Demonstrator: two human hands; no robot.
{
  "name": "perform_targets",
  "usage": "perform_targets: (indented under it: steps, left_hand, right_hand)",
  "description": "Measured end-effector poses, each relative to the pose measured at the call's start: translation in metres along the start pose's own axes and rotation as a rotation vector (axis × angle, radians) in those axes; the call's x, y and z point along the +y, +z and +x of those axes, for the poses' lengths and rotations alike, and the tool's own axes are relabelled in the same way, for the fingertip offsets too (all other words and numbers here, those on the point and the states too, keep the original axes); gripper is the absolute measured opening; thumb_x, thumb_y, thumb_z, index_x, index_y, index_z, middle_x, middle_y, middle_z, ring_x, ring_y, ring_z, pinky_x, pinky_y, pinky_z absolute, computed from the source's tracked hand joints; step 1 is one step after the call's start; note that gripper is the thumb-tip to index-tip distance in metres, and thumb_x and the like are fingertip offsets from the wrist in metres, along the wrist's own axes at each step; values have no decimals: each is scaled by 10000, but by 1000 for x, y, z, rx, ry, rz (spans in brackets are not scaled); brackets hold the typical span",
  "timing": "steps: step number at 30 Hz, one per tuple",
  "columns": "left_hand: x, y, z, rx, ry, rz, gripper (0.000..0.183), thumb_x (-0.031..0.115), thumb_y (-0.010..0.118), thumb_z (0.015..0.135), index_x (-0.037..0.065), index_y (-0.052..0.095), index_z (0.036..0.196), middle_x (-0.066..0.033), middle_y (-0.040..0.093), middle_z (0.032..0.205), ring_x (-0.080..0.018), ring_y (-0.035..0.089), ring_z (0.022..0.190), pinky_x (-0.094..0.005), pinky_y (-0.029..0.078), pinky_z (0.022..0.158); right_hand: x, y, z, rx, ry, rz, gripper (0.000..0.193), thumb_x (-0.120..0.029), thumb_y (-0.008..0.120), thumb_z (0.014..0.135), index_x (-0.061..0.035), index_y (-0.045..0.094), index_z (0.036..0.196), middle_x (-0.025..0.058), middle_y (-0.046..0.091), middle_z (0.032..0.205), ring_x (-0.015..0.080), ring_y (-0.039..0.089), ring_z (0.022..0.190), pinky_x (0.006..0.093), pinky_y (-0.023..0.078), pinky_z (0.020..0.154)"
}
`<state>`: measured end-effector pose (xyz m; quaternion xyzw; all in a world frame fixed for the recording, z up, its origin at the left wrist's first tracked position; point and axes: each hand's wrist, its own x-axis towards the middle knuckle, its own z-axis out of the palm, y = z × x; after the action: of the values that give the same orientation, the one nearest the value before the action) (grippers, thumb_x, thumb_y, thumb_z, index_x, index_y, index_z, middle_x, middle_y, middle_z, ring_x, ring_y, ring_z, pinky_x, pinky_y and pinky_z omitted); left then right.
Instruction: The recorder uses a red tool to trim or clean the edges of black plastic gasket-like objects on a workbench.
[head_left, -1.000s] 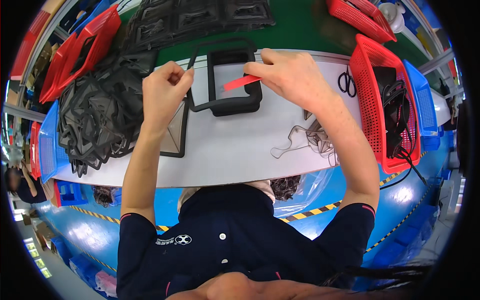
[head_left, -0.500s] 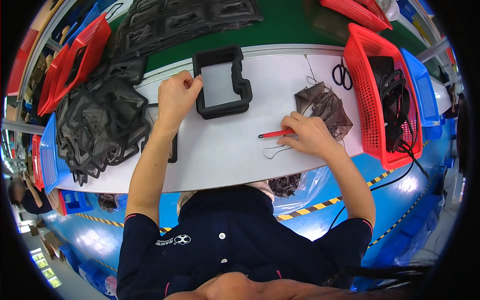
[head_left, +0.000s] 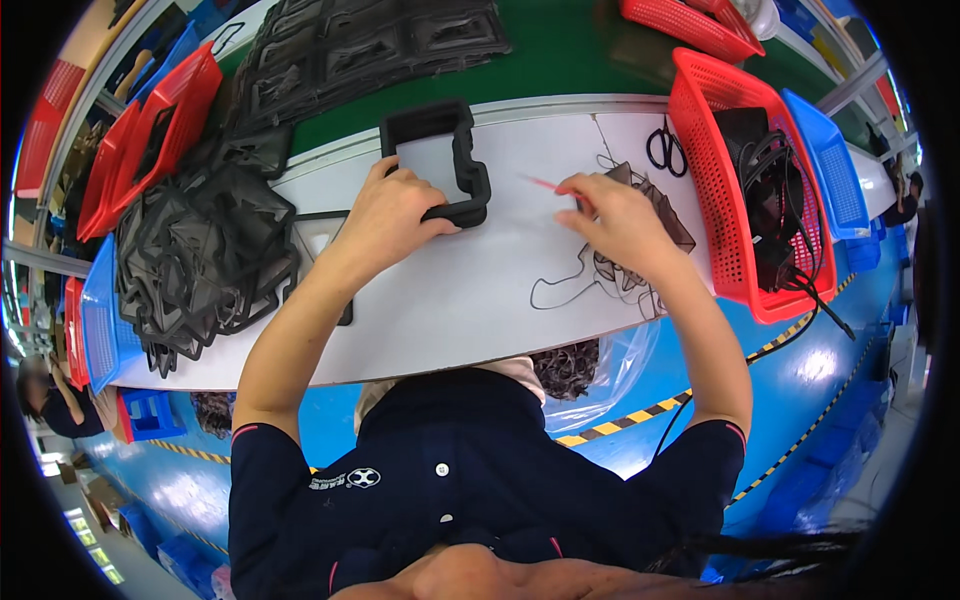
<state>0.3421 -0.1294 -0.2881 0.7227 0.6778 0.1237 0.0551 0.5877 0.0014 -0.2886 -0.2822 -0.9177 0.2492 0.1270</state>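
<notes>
A stack of black foam-like frames [head_left: 478, 185], notched on its right side, stands near the middle of the white table. My left hand [head_left: 398, 212] grips its near left corner, thumb along the near edge and fingers over the left side. Right of the stack, my right hand [head_left: 618, 222] is closed on a slim red pen-like tool [head_left: 546, 184], smeared by motion and pointing left. Beneath and beside that hand lies a tangle of sheer dark scraps [head_left: 676, 226], with a thin dark loop [head_left: 545, 304] trailing left.
A heap of black mesh frames [head_left: 200, 250] covers the table's left. Black-handled scissors [head_left: 664, 150] lie beside a red basket [head_left: 708, 190] holding dark parts and cables. A blue basket [head_left: 825, 165] stands beyond it. Joined black frames [head_left: 370, 45] lie on the green surface behind.
My left hand has moved right and nearer, from the stack's left side to its near corner. My right hand has lifted the red tool up and away from me.
</notes>
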Motion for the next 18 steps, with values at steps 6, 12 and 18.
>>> perform_targets:
  steps: [6, 12, 18]
  left_hand:
    - [-4, 1, -6, 25, 11, -48, 217, 251, 713, 688, 53, 689, 773, -62, 657, 757, -219, 572, 801, -435, 280, 1026]
    - [-2, 13, -4, 61, 67, 36, 191, 225, 688, 707, 41, 665, 750, -84, 636, 688, -245, 585, 771, -399, 338, 979]
    - [2, 18, 4, -182, -94, 145, 144, 162, 663, 638, 48, 638, 722, -142, 624, 696, -312, 616, 724, -408, 486, 652]
  right_hand:
    - [28, 13, -30, -222, 58, -298, 295, -270, 675, 737, -64, 568, 918, 111, 572, 848, 282, 585, 770, 378, 454, 674]
    - [3, -17, -17, 10, 62, -42, 165, -207, 576, 821, -63, 592, 901, 129, 586, 835, 313, 584, 761, 405, 450, 679]
    - [-2, 23, 17, -90, 51, -329, 188, -144, 551, 827, -2, 580, 948, 189, 587, 891, 365, 570, 853, 428, 461, 721]
